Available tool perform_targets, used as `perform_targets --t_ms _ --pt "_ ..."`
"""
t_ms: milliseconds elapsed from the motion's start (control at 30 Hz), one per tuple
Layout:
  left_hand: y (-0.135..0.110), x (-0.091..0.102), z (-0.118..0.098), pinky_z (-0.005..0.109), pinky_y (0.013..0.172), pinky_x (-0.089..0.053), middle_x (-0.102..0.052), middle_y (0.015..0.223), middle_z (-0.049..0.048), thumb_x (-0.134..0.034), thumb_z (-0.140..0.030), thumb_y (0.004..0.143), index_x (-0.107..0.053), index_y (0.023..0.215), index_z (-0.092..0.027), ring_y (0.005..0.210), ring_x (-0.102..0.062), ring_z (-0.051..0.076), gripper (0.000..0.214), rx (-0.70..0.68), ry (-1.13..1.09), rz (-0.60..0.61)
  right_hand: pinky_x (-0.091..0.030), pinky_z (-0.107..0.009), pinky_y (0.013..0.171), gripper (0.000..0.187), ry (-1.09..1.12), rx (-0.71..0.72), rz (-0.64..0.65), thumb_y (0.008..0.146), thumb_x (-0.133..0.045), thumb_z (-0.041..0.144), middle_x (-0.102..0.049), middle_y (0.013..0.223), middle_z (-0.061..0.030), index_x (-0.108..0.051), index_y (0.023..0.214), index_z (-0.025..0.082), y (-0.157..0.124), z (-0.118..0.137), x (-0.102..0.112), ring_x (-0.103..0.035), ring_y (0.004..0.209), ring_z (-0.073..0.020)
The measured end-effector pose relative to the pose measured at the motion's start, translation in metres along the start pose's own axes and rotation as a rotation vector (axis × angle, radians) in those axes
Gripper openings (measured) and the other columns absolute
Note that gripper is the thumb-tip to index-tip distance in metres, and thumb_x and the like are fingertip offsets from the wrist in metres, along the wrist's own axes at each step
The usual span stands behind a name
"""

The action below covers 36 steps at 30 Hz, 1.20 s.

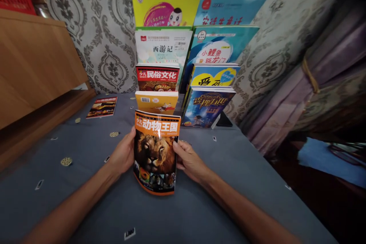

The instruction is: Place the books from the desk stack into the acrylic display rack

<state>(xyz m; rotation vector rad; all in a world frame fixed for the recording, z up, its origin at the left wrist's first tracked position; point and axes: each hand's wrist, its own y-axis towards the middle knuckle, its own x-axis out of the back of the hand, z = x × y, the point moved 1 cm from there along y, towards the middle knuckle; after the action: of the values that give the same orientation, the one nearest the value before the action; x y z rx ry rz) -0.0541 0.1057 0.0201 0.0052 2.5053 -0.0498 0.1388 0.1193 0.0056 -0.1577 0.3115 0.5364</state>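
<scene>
An orange book with a lion on its cover (156,152) stands upright in front of me, held between both hands. My left hand (123,156) grips its left edge, thumb on the cover. My right hand (189,160) grips its right edge the same way. Right behind the book rises a tiered display rack (225,120) with two columns of books. The nearest book in the left column is a yellow one (156,102), just beyond the lion book's top edge.
A red-covered book (102,107) lies flat on the grey patterned tablecloth (85,152) at the back left. A wooden cabinet (34,61) stands on the left, curtains (314,80) hang on the right, and patterned wallpaper covers the wall behind the rack.
</scene>
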Motion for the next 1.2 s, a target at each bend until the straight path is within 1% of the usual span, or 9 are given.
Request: perform_targets --t_ms 200,300,400,500,567,733,867,1067,1200 --pt "-0.002 0.002 0.001 0.044 0.122 -0.032 -0.072 0.127 0.0032 -0.061 -0.042 0.094 -0.070 0.122 -0.022 0.139 -0.050 0.026 0.036 0.045 -0.011 -0.053 -0.015 -0.015 0.038 0.060 -0.002 0.013 -0.013 0.063 -0.077 0.075 -0.040 0.059 0.0087 -0.059 0.076 0.019 -0.001 -0.003 0.003 -0.025 0.046 -0.0036" --pt "-0.002 0.001 0.002 0.042 0.123 -0.030 -0.070 0.130 0.0022 -0.058 -0.042 0.096 -0.068 0.126 -0.023 0.141 -0.047 0.024 0.037 0.024 -0.016 -0.060 -0.017 -0.016 0.039 0.057 -0.010 0.019 -0.075 0.064 -0.078 0.073 -0.041 0.057 0.0079 -0.059 0.073 0.020 0.002 -0.005 0.008 -0.029 0.046 -0.0044" --pt "-0.003 0.000 0.003 0.041 0.124 -0.028 -0.069 0.133 0.0030 -0.059 -0.044 0.095 -0.067 0.128 -0.022 0.142 -0.045 0.024 0.040 -0.009 -0.017 -0.057 -0.019 -0.016 0.039 0.054 -0.009 0.040 -0.149 0.064 -0.080 0.070 -0.045 0.058 0.0068 -0.060 0.073 0.020 0.005 -0.005 0.014 -0.033 0.047 -0.0053" --pt "-0.002 -0.001 0.004 0.043 0.123 -0.030 -0.067 0.134 0.0056 -0.061 -0.042 0.094 -0.068 0.126 -0.019 0.142 -0.046 0.026 0.041 -0.019 -0.010 -0.064 -0.016 -0.017 0.036 0.055 -0.003 0.053 -0.182 0.061 -0.082 0.068 -0.044 0.056 0.0081 -0.060 0.074 0.020 0.008 -0.002 0.018 -0.027 0.044 -0.0042" --pt "-0.002 0.000 0.004 0.044 0.122 -0.033 -0.068 0.133 0.0070 -0.062 -0.042 0.093 -0.070 0.123 -0.018 0.140 -0.048 0.027 0.039 -0.016 -0.007 -0.087 -0.016 -0.017 0.036 0.055 0.005 0.048 -0.186 0.058 -0.083 0.067 -0.041 0.055 0.0092 -0.059 0.073 0.020 0.009 -0.001 0.020 -0.025 0.043 -0.0034" --pt "0.002 0.004 0.004 0.046 0.118 -0.038 -0.070 0.129 0.0083 -0.063 -0.045 0.091 -0.073 0.116 -0.018 0.136 -0.053 0.029 0.038 -0.041 0.025 -0.117 -0.025 -0.017 0.038 0.049 0.017 0.062 -0.184 0.055 -0.089 0.056 -0.048 0.059 0.0076 -0.062 0.072 0.019 0.011 0.001 0.025 -0.036 0.047 -0.0044" --pt "0.003 0.005 0.003 0.046 0.117 -0.040 -0.071 0.127 0.0080 -0.065 -0.047 0.090 -0.072 0.117 -0.018 0.135 -0.054 0.029 0.040 -0.052 0.042 -0.124 -0.029 -0.018 0.041 0.043 0.041 0.076 -0.158 0.056 -0.091 0.048 -0.047 0.058 0.0080 -0.062 0.070 0.019 0.013 0.000 0.028 -0.038 0.049 -0.0052" --pt "0.003 0.004 0.003 0.045 0.117 -0.040 -0.070 0.129 0.0073 -0.062 -0.043 0.092 -0.073 0.115 -0.018 0.136 -0.053 0.028 0.035 -0.037 0.034 -0.134 -0.030 -0.018 0.043 0.043 0.060 0.072 -0.151 0.055 -0.092 0.047 -0.049 0.059 0.0075 -0.063 0.070 0.019 0.013 -0.001 0.029 -0.041 0.050 -0.0052" --pt "0.003 0.003 0.002 0.046 0.118 -0.039 -0.070 0.129 0.0081 -0.059 -0.043 0.093 -0.073 0.115 -0.018 0.136 -0.053 0.028 0.035 -0.018 0.028 -0.125 -0.029 -0.018 0.043 0.043 0.062 0.072 -0.150 0.054 -0.093 0.047 -0.048 0.059 0.0079 -0.064 0.069 0.019 0.013 -0.001 0.028 -0.040 0.050 -0.0049"
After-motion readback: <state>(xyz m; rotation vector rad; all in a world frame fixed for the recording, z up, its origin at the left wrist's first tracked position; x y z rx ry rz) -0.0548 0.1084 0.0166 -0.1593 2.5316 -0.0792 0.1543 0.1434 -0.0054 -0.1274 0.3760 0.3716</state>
